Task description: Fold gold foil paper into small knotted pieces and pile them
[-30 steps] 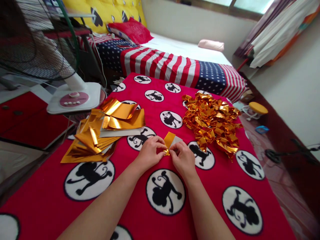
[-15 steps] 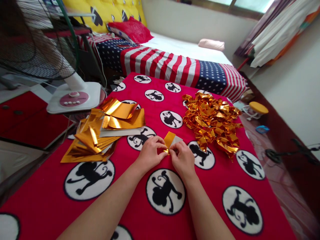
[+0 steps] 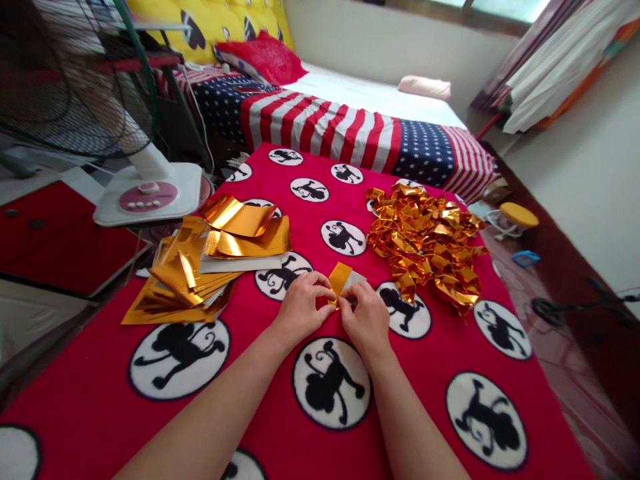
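Foil paper (image 3: 341, 274), gold and grey, lies midway between the left and right edges of the cloth-covered table (image 3: 250, 413), its near end pinched by the left hand (image 3: 304, 304) and the right hand (image 3: 367, 318). Loose foil sheets (image 3: 200, 275) overlap along the left edge; folded gold pieces (image 3: 425, 241) heap near the right edge.

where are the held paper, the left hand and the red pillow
held paper (image 3: 340, 278), head view, on its gold flap
left hand (image 3: 302, 303), head view, on its back
red pillow (image 3: 267, 59), head view, on its middle
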Demonstrator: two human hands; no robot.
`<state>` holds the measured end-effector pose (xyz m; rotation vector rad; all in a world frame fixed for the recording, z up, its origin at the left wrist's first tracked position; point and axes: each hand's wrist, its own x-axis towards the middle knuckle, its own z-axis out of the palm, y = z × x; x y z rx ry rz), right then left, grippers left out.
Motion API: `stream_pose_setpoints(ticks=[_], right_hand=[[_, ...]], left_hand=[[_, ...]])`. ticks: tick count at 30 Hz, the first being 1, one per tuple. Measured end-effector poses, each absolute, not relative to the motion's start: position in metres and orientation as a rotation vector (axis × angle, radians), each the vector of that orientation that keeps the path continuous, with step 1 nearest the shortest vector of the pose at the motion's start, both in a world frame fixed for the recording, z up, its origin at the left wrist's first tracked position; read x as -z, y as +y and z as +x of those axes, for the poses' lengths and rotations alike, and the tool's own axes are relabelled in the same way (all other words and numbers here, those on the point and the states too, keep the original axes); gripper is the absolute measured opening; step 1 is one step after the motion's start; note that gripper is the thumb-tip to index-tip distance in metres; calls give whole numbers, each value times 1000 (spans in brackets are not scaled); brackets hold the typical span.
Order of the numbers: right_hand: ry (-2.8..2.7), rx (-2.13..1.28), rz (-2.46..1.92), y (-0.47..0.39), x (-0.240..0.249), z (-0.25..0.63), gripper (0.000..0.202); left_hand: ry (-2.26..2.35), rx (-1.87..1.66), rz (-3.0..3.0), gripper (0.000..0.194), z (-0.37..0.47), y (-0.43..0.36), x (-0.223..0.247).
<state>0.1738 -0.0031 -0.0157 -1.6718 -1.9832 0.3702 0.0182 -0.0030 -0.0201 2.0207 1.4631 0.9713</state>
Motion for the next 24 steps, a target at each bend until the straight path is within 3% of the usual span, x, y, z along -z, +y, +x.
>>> stream_pose_setpoints(ticks=[24], right_hand=[[-1835,-515,-1557,-8,22,184,12]], left_hand=[[1489,-925,2068,12,18,-5,18]])
